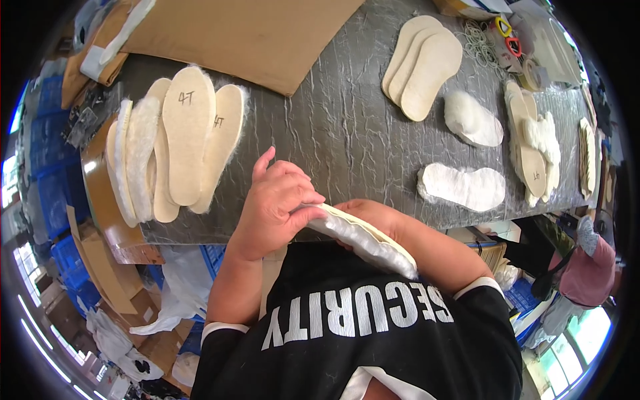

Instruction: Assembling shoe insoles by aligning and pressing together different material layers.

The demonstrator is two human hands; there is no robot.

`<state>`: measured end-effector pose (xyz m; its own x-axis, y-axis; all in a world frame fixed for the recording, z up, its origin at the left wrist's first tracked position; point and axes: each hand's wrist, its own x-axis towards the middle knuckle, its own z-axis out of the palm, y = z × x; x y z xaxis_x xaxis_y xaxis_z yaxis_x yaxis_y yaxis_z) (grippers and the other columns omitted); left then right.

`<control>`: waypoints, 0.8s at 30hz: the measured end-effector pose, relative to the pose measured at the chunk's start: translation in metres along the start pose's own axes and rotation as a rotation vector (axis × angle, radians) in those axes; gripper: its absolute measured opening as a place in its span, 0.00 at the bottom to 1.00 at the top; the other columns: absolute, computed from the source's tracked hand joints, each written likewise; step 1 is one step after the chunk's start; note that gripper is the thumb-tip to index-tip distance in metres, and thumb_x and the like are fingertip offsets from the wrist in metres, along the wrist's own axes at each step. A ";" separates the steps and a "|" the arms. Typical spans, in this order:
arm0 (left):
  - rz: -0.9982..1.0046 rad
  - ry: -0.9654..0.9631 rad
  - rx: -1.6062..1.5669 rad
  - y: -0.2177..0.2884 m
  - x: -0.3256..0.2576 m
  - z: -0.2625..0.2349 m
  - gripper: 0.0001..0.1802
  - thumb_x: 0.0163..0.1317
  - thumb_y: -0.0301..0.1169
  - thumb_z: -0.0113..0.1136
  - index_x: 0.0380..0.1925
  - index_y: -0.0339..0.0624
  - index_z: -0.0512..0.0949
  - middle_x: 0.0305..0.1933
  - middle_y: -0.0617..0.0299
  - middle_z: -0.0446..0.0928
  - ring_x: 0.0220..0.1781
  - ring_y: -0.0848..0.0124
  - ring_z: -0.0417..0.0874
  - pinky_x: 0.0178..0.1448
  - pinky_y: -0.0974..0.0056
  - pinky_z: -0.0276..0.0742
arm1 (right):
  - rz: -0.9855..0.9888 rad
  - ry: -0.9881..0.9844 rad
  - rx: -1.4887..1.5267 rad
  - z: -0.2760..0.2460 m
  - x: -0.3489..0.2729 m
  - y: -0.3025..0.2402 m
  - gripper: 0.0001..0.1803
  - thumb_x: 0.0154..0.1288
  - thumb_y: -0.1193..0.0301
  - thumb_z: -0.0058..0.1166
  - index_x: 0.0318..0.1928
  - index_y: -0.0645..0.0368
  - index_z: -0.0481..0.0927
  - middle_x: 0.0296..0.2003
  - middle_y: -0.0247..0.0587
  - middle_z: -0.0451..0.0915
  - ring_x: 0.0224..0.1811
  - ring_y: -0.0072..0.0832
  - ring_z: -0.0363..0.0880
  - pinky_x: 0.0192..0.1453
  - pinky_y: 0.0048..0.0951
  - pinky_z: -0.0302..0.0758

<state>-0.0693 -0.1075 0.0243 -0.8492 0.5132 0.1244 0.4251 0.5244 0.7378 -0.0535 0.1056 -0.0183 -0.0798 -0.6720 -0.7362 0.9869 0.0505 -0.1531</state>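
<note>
Close to my chest, a fleece-lined insole (373, 248) is held edge-on, its smooth cream side facing away and its fluffy white side toward me. My left hand (283, 203) pinches one end between thumb and fingers, with another finger raised. Behind the insole my right hand (367, 215) grips it; most of those fingers are hidden. To the left on the table lies a pile of cream insoles (190, 137), some with handwritten marks and fluffy edges. Nearest on the right is a white fluffy insole (463, 187), fleece up, with a curled fluffy piece (472, 119) beyond it.
Several plain cream insoles (427, 70) lie fanned at the far side of the dark, wrinkled table (320, 133). More insoles and fleece pieces (533, 147) are at the right. Brown cardboard (247, 40) covers the far left. Scissors (512, 45) and a tape roll (533, 75) sit far right. Another person (587, 267) is beyond.
</note>
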 end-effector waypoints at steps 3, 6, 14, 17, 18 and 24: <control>-0.015 -0.021 -0.154 0.000 -0.001 0.002 0.16 0.44 0.44 0.71 0.30 0.47 0.83 0.32 0.68 0.78 0.47 0.66 0.77 0.72 0.41 0.47 | -0.016 -0.020 -0.032 -0.001 0.000 0.003 0.13 0.70 0.67 0.51 0.45 0.64 0.79 0.23 0.31 0.76 0.20 0.17 0.73 0.20 0.19 0.69; 0.005 -0.055 0.133 0.025 0.008 0.001 0.18 0.46 0.47 0.69 0.30 0.47 0.83 0.32 0.68 0.78 0.46 0.67 0.78 0.72 0.38 0.47 | 0.020 -0.053 -0.016 -0.001 0.002 0.006 0.11 0.69 0.68 0.51 0.44 0.64 0.80 0.25 0.34 0.78 0.22 0.19 0.76 0.22 0.22 0.72; 0.129 -0.237 0.113 0.046 0.014 0.020 0.16 0.43 0.46 0.69 0.25 0.48 0.81 0.29 0.70 0.78 0.38 0.70 0.79 0.69 0.39 0.54 | -0.204 -0.185 -0.134 -0.027 0.044 0.040 0.07 0.65 0.76 0.54 0.42 0.63 0.80 0.31 0.39 0.81 0.27 0.23 0.81 0.23 0.27 0.76; 0.160 -0.270 0.063 0.046 0.015 0.021 0.14 0.44 0.44 0.70 0.25 0.48 0.81 0.28 0.71 0.78 0.37 0.71 0.79 0.68 0.41 0.57 | -0.239 -0.228 -0.352 -0.039 0.065 0.054 0.07 0.64 0.76 0.54 0.42 0.61 0.80 0.31 0.38 0.81 0.27 0.25 0.81 0.23 0.29 0.76; 0.178 -0.277 0.045 0.047 0.016 0.022 0.13 0.44 0.43 0.71 0.25 0.48 0.81 0.28 0.71 0.78 0.37 0.72 0.79 0.67 0.42 0.57 | -0.220 -0.242 -0.316 -0.045 0.073 0.062 0.07 0.64 0.75 0.54 0.42 0.60 0.80 0.31 0.38 0.81 0.27 0.25 0.81 0.23 0.29 0.76; 0.194 -0.256 0.009 0.063 0.010 0.036 0.12 0.45 0.40 0.71 0.27 0.48 0.81 0.26 0.72 0.78 0.35 0.73 0.78 0.63 0.47 0.60 | -0.130 -0.140 0.222 -0.001 0.021 0.036 0.08 0.65 0.71 0.53 0.41 0.60 0.81 0.29 0.39 0.81 0.31 0.27 0.82 0.25 0.29 0.76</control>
<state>-0.0400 -0.0447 0.0488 -0.6461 0.7579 0.0898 0.5747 0.4057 0.7107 -0.0197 0.0939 -0.0397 -0.2028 -0.7585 -0.6193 0.9774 -0.1956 -0.0805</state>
